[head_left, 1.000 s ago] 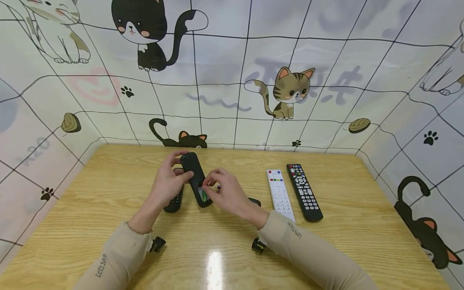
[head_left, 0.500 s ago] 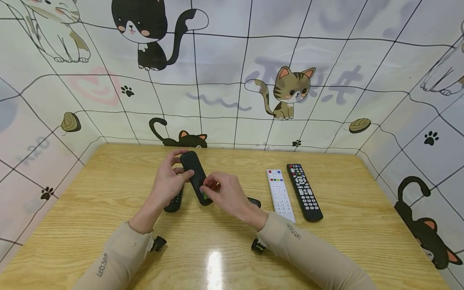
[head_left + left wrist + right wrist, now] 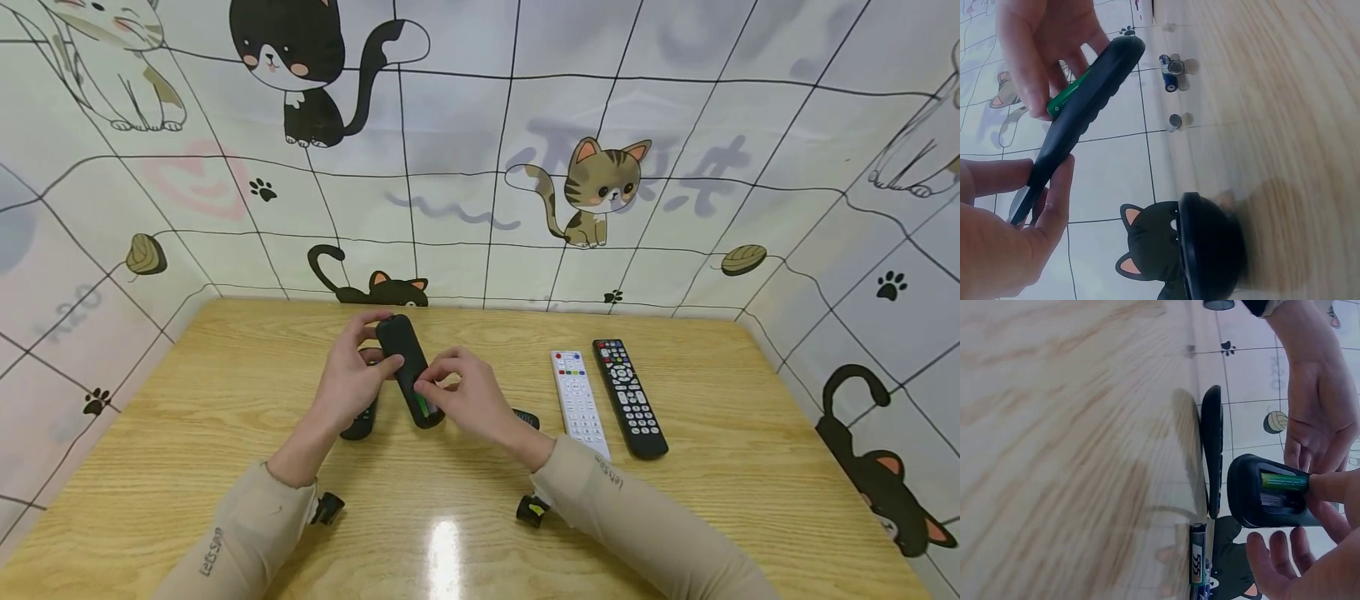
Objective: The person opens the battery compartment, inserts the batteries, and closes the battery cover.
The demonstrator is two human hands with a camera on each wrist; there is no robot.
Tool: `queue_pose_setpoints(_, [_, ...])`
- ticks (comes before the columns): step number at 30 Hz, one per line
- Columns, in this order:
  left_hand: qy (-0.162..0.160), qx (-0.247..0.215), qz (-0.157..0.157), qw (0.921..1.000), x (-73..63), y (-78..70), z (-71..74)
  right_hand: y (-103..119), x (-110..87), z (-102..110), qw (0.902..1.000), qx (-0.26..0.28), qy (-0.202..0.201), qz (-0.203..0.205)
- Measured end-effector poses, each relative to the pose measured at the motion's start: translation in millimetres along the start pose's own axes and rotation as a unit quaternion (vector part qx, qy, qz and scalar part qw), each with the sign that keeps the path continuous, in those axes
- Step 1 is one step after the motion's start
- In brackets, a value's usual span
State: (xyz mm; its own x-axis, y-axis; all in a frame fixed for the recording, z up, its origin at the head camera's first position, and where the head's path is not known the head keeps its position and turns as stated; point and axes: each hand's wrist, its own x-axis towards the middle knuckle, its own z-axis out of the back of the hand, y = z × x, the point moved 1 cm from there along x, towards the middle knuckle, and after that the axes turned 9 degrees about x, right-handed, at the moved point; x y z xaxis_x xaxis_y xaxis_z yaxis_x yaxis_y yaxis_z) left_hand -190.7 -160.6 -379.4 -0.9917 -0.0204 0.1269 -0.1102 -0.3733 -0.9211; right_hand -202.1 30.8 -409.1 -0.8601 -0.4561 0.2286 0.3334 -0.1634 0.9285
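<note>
Grips a black remote control [image 3: 401,358] above the worktop [image 3: 112,508] with the left hand [image 3: 348,375], thumb on one side and fingers on the other, near the far end. Tilts it back side up, bumpy keys facing down, far end high and near end low. Pinches a green battery [image 3: 1280,481] at one end with the right hand [image 3: 468,400], thumb and a finger drawn together, the other fingers loosely bent. Holds that battery partly in the open battery compartment [image 3: 1272,501] at the remote's near end, the pinched end raised above the edge. Too dim to make out: the other half of the recess.

On the worktop, below and just left of the raised remote, a second black remote [image 3: 360,423], keys up, partly covered by the left hand. By the right wrist, a dark remote [image 3: 528,417], mostly hidden. Farther right, a white remote [image 3: 581,404] with coloured keys near the top and, just beside it, a long black remote [image 3: 632,404] with pale keys. Loose on the worktop, a dark battery [image 3: 1198,559] labelled "555" and a blue battery [image 3: 1169,81]. On both arms, beige sleeves [image 3: 240,508] with small black cameras [image 3: 326,507] at the cuffs. Behind everything, a pale backdrop [image 3: 457,200] with grid lines, cartoon cats and paw prints.
</note>
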Motion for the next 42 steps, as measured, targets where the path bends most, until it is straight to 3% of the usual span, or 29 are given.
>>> queue_pose_setpoints(6, [-0.003, 0.002, -0.009, 1.0, -1.3, -2.3, -0.4, 0.4, 0.0, 1.8, 0.9968, 0.049, 0.001, -0.063])
queue_pose_setpoints(14, [-0.011, -0.005, -0.011, 0.9999, -2.5, -3.2, -0.9, -1.6, 4.8, 1.8, 0.9876, 0.077, 0.049, -0.128])
queue_pose_setpoints(25, [-0.015, 0.005, -0.012, 0.9998, -4.5, -5.6, -2.2, -2.4, 5.9, 2.0, 0.9867, 0.083, 0.057, -0.127])
queue_pose_setpoints(33, [-0.017, 0.001, 0.001, 0.9998, -4.4, -3.4, -1.3, -3.6, 3.1, -0.5, 0.9908, 0.076, 0.06, -0.095])
queue_pose_setpoints(42, [-0.022, 0.007, -0.003, 0.9997, -3.4, -1.8, -1.4, -5.4, 5.5, 0.5, 0.9943, 0.034, 0.044, -0.091])
